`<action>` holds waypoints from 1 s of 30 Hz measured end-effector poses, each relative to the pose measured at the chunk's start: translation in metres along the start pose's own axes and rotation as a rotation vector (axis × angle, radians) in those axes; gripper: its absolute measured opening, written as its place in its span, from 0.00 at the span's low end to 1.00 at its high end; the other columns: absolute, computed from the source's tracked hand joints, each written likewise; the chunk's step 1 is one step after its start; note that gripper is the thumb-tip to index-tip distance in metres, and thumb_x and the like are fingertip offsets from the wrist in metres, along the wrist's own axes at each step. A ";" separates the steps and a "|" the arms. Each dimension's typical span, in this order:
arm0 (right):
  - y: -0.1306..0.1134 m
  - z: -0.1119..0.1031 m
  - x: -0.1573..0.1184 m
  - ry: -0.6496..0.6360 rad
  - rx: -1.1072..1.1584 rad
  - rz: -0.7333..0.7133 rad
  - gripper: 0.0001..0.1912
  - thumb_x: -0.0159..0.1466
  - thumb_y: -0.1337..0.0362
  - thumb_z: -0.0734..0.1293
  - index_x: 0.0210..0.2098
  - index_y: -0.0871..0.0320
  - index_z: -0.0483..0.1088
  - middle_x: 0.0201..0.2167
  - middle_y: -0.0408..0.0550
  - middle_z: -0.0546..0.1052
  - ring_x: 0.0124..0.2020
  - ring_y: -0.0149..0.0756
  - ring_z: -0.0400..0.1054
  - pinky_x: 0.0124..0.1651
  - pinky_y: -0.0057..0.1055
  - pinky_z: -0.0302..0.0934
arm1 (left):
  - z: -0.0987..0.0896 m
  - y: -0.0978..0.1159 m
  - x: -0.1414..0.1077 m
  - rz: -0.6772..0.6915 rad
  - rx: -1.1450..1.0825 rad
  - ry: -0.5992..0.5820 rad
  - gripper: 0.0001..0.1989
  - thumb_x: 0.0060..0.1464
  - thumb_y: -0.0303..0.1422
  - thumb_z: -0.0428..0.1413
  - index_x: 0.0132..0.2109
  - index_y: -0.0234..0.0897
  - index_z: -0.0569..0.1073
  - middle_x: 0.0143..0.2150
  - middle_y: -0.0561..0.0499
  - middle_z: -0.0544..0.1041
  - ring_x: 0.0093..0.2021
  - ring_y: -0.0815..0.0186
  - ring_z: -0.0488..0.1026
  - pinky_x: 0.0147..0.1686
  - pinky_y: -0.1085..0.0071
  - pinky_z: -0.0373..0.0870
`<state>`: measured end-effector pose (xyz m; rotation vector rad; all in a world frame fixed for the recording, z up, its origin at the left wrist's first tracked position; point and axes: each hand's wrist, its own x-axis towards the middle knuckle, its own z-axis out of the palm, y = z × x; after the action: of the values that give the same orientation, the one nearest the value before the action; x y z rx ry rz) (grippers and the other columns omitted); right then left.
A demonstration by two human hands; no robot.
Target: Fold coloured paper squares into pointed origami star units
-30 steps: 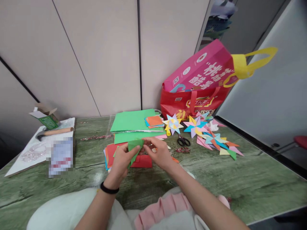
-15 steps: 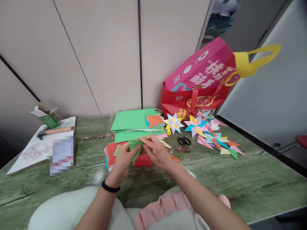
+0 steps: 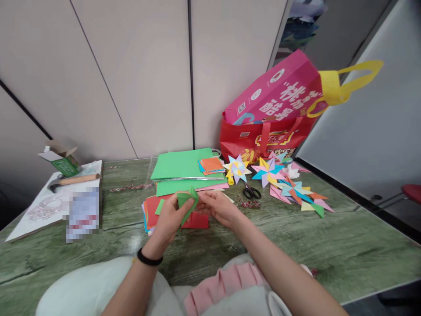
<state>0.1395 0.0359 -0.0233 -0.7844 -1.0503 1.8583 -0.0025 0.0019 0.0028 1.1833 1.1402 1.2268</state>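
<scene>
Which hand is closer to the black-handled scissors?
Right. The right hand is left of the black-handled scissors, apart from them; the left hand is farther left, holding folded green paper.

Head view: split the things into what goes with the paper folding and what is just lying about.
Likely part of the job:
- folded green paper, gripped by the left hand, right hand at its edge
- orange-topped paper squares
- paper stars
- scissors, possibly

Apparently just lying about:
- hammer
- opened box
- red bag
</scene>
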 end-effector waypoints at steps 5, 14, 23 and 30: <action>0.001 -0.004 0.000 -0.071 0.075 0.124 0.14 0.49 0.57 0.72 0.26 0.62 0.70 0.20 0.42 0.74 0.21 0.23 0.68 0.26 0.19 0.63 | -0.002 0.001 0.000 -0.049 -0.029 -0.084 0.13 0.42 0.38 0.60 0.32 0.35 0.68 0.20 0.57 0.68 0.17 0.74 0.62 0.16 0.77 0.58; -0.001 -0.005 -0.001 -0.074 0.121 0.198 0.13 0.48 0.60 0.73 0.25 0.64 0.70 0.21 0.44 0.76 0.21 0.25 0.70 0.27 0.20 0.66 | -0.004 0.004 0.000 -0.158 0.036 -0.060 0.14 0.36 0.32 0.62 0.32 0.35 0.68 0.16 0.60 0.65 0.14 0.76 0.59 0.15 0.79 0.53; -0.003 -0.002 -0.002 -0.057 0.095 0.233 0.18 0.44 0.57 0.75 0.25 0.65 0.70 0.20 0.44 0.75 0.21 0.25 0.70 0.25 0.20 0.67 | -0.007 0.001 0.003 -0.158 0.044 -0.046 0.12 0.34 0.34 0.62 0.26 0.31 0.71 0.17 0.57 0.68 0.16 0.76 0.60 0.17 0.78 0.55; -0.001 -0.002 -0.001 -0.032 0.037 0.245 0.20 0.44 0.54 0.74 0.23 0.64 0.68 0.18 0.43 0.74 0.18 0.24 0.69 0.22 0.18 0.65 | -0.005 0.005 0.001 -0.157 0.063 -0.101 0.12 0.35 0.36 0.63 0.26 0.32 0.72 0.18 0.56 0.69 0.18 0.75 0.61 0.18 0.78 0.56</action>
<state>0.1421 0.0357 -0.0228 -0.8972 -0.9711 2.0968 -0.0078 0.0028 0.0075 1.1666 1.1801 1.0083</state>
